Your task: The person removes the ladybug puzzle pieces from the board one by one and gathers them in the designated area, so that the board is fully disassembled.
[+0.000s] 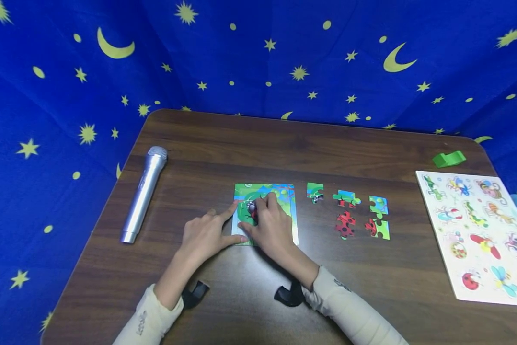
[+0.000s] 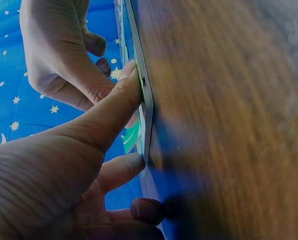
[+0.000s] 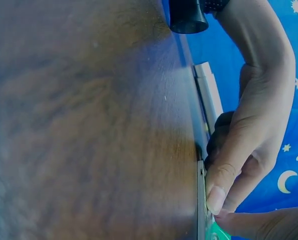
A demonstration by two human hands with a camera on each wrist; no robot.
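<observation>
The puzzle board (image 1: 246, 211) lies on the table (image 1: 241, 153) before me. My left hand (image 1: 204, 235) sets thumb and forefinger, spread apart, at its left side; my right hand (image 1: 274, 227) bends over it, perhaps pinching a piece, I can't tell. My left sleeve's (image 1: 151, 306) lettering (image 1: 141, 323) is unreadable.
</observation>
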